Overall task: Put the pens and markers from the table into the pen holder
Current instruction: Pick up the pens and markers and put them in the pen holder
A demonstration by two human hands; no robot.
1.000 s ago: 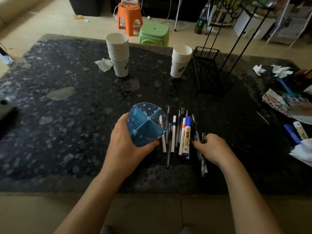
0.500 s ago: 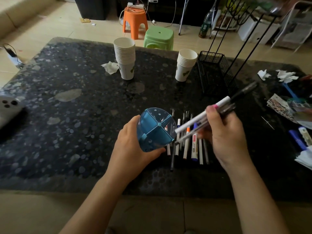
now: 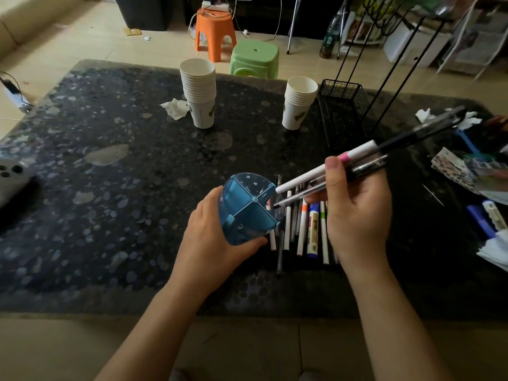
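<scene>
My left hand [image 3: 211, 243] grips a blue translucent pen holder [image 3: 248, 207] with four compartments, tilted so its mouth faces right. My right hand [image 3: 357, 207] is shut on a bundle of pens [image 3: 365, 156], a white marker with a pink band and several dark ones, slanting up to the right. Their lower tips touch the holder's right rim. Several more pens and markers [image 3: 305, 229] lie side by side on the dark speckled table [image 3: 110, 188], just below and between my hands.
Two stacks of paper cups [image 3: 199, 92] [image 3: 298, 101] stand at the back, beside a black wire basket [image 3: 346, 111]. A phone [image 3: 11, 177] lies at the left edge. Crumpled tissues, cards and markers [image 3: 486, 215] clutter the right side. Orange and green stools stand beyond the table.
My right hand picked a bundle of pens off the table, lifted it and brought the tips to the holder's mouth. My left hand kept the holder tilted.
</scene>
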